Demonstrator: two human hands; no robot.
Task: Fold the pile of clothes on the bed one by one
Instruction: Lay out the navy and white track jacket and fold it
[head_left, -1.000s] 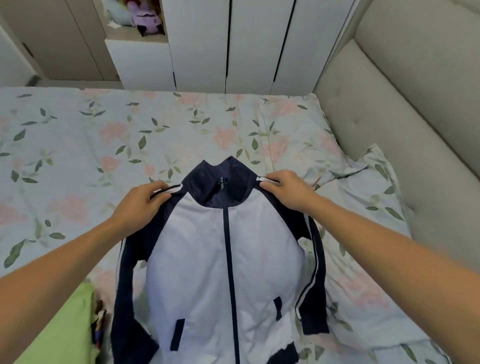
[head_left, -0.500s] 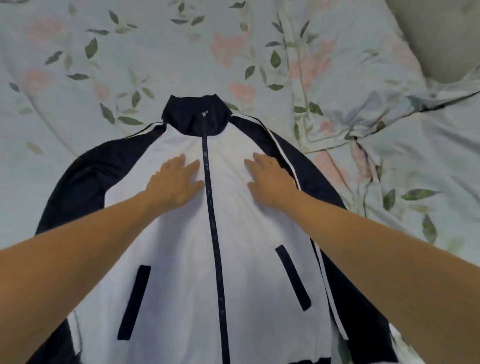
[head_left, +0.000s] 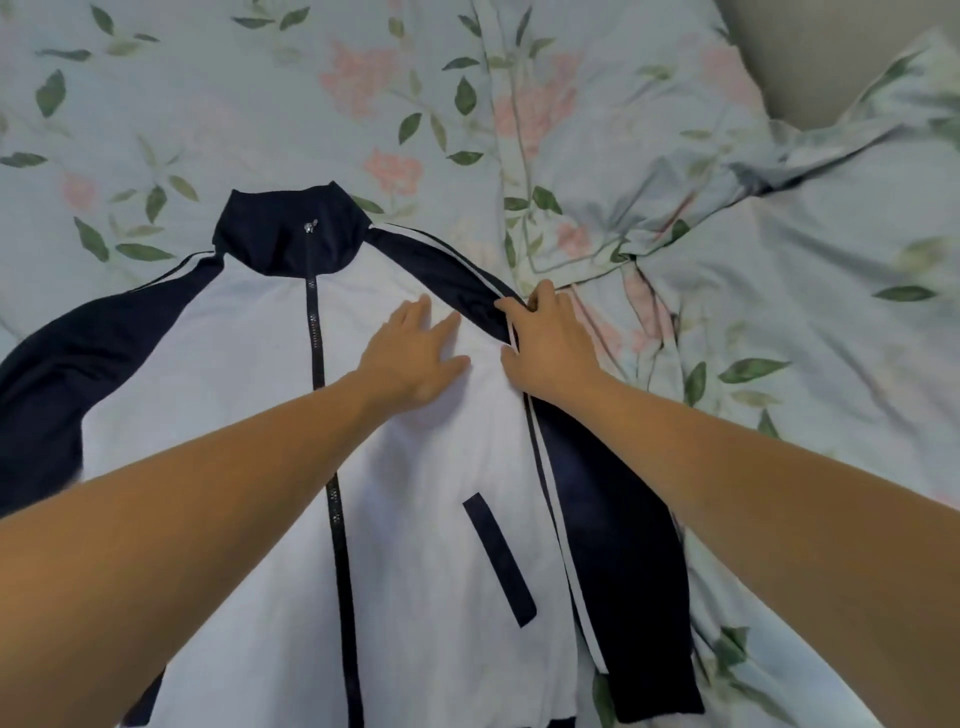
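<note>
1. The jacket (head_left: 249, 395) lies flat on the bed (head_left: 208, 104), front side up, zipped closed, with its navy collar (head_left: 291, 228) pointing away from the person.
2. The body panel of the jacket is white; the sleeves and collar are navy. A dark zipper line (head_left: 317, 358) runs down the middle of the front.
3. The left hand (head_left: 415, 358) rests palm down on the white chest panel, to the right of the zipper line. Its fingers are spread and extended, pressing flat on the fabric and grasping nothing.
4. The right hand (head_left: 545, 348) sits at the shoulder seam, just beside the left hand. Its fingers curl over the edge of the navy sleeve (head_left: 613, 530) where the white stripe runs, pinching the fabric between thumb and fingertips.
5. That sleeve lies straight along the side of the jacket body, touching it.
6. The opposite sleeve (head_left: 57, 374) spreads outward toward the left edge of the view.
7. A dark slanted pocket opening (head_left: 498, 558) shows on the white panel between the two forearms.
8. The bed cover is pale blue with pink flowers and green leaves, and it is creased near the right hand.
</note>
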